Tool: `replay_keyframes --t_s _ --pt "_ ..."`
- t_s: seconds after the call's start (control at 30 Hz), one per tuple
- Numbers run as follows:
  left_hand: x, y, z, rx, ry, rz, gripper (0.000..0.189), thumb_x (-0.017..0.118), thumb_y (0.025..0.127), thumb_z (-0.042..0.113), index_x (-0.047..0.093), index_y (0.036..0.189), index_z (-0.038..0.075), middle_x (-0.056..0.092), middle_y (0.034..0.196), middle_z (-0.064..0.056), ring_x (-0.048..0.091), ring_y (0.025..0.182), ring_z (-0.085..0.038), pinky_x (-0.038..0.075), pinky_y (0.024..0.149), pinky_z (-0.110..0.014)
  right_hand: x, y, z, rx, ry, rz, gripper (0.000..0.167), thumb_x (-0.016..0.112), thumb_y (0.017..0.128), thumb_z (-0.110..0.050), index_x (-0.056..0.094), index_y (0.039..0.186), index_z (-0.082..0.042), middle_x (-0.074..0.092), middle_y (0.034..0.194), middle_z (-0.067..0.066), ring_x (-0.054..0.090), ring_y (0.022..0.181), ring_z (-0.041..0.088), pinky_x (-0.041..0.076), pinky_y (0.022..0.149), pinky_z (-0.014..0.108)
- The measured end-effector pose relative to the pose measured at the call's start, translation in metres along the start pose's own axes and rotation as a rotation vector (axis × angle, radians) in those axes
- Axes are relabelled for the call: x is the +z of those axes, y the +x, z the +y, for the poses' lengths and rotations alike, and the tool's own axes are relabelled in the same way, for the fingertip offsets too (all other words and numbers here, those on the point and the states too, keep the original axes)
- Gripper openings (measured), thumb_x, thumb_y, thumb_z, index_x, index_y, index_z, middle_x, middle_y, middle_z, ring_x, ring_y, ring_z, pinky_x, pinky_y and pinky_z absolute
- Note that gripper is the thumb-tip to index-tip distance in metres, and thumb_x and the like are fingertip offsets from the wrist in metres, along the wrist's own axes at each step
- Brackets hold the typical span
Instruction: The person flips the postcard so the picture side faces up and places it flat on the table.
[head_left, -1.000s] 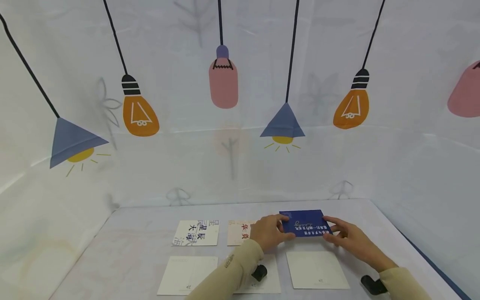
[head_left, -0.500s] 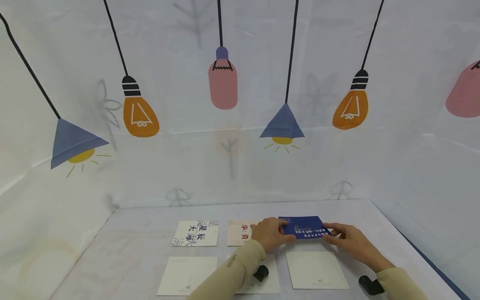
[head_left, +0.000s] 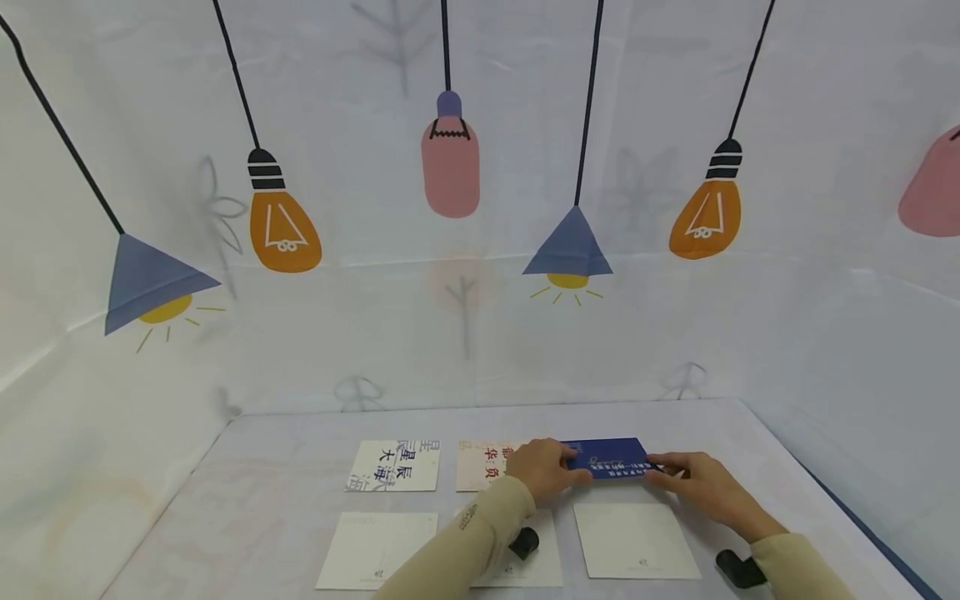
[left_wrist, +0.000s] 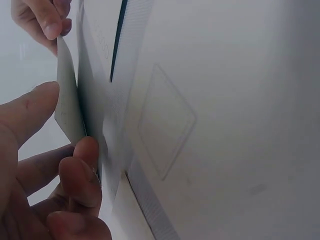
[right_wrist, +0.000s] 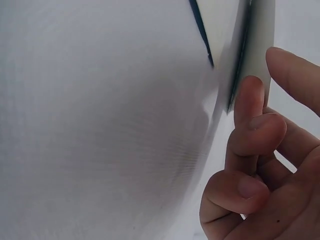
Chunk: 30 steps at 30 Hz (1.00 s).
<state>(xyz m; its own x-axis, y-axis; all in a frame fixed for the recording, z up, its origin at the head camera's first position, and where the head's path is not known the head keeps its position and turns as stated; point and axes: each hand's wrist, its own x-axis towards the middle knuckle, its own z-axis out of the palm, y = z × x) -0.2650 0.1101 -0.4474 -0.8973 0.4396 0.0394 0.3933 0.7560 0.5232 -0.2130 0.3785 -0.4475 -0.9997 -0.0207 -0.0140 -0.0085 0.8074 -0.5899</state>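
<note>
A dark blue card (head_left: 609,459) with white lettering lies face up between my two hands, low over the far right of the table. My left hand (head_left: 542,469) pinches its left edge between thumb and fingers. Its right edge is pinched by my right hand (head_left: 701,487). From the left wrist view, the pale underside of the card (left_wrist: 70,95) faces the camera and stands slightly tilted off the surface. In the right wrist view the other fingers (right_wrist: 245,190) are curled beneath the card's edge.
On the white table (head_left: 285,475) lie a card with black lettering (head_left: 397,467) and one with red lettering (head_left: 480,467), partly behind my left hand. Nearer are blank-looking cards: a left one (head_left: 378,546), a middle one (head_left: 536,562) under my forearm, a right one (head_left: 633,542).
Both hands have brought the blue card down and slightly nearer. It looks flatter now than a second ago. The other cards have not moved.
</note>
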Motion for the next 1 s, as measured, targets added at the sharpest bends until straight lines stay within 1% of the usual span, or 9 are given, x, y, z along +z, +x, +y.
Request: replay_keyframes --t_s 0.13,0.2,0.27,0.43,0.57,0.73,1.0 --pt "-0.002 -0.0009 0.0018 -0.001 0.019 -0.02 0.047 0.076 0.085 0.054 0.076 0.121 0.023 0.075 0.097 0.011 0.051 0.062 -0.005 0.038 0.051 -0.024 0.0009 0.0001 0.0019 0.005 0.008 -0.017 0.055 0.075 0.092 -0.037 0.067 0.129 0.002 0.063 0.09 0.001 0.052 0.074 0.018 0.042 0.058 0.028" --pt "-0.0034 -0.0021 0.003 -0.004 0.021 -0.029 0.047 0.076 0.086 0.053 0.076 0.122 0.023 0.076 0.104 0.009 0.053 0.064 -0.004 0.04 0.051 -0.024 0.0015 0.0007 0.0027 0.007 0.013 -0.025 0.054 0.075 0.091 -0.036 0.067 0.129 0.002 0.064 0.09 0.001 0.052 0.074 0.018 0.043 0.058 0.028" --pt "-0.004 -0.0026 0.0034 -0.007 0.03 -0.034 0.047 0.076 0.086 0.053 0.076 0.122 0.023 0.076 0.106 0.008 0.056 0.067 -0.005 0.042 0.052 -0.024 0.0022 0.0013 0.0032 0.008 0.014 -0.032 0.055 0.076 0.091 -0.036 0.067 0.129 0.002 0.064 0.091 0.001 0.052 0.074 0.018 0.044 0.058 0.028" --pt "-0.0042 -0.0018 0.003 -0.004 0.061 -0.038 0.047 0.076 0.085 0.054 0.076 0.12 0.023 0.075 0.111 0.008 0.069 0.088 -0.011 0.049 0.06 -0.025 0.0033 0.0027 0.004 0.014 0.006 -0.042 0.055 0.075 0.091 -0.037 0.066 0.13 0.002 0.066 0.092 0.0 0.052 0.075 0.017 0.043 0.058 0.028" --pt "-0.003 -0.0006 0.002 0.003 0.065 -0.036 0.044 0.075 0.087 0.052 0.077 0.12 0.022 0.075 0.112 0.007 0.07 0.097 -0.015 0.052 0.068 -0.027 0.0036 0.0021 0.0033 0.026 -0.008 -0.038 0.052 0.074 0.093 -0.034 0.066 0.13 0.001 0.064 0.088 0.0 0.05 0.074 0.017 0.041 0.059 0.027" --pt "-0.0026 -0.0006 0.0005 -0.008 0.061 -0.023 0.037 0.073 0.09 0.047 0.077 0.119 0.024 0.074 0.115 0.007 0.069 0.103 -0.017 0.053 0.074 -0.031 0.0043 0.0017 0.0019 0.04 -0.01 -0.037 0.048 0.071 0.095 -0.031 0.066 0.13 0.001 0.059 0.082 0.0 0.05 0.073 0.017 0.04 0.058 0.027" --pt "-0.0035 -0.0015 0.0012 -0.009 0.06 -0.027 0.037 0.073 0.09 0.046 0.077 0.12 0.024 0.074 0.114 0.007 0.069 0.102 -0.017 0.053 0.074 -0.031 0.0043 0.0026 0.0031 0.036 -0.008 -0.042 0.048 0.073 0.094 -0.029 0.066 0.13 0.003 0.06 0.082 0.0 0.051 0.071 0.017 0.042 0.057 0.027"
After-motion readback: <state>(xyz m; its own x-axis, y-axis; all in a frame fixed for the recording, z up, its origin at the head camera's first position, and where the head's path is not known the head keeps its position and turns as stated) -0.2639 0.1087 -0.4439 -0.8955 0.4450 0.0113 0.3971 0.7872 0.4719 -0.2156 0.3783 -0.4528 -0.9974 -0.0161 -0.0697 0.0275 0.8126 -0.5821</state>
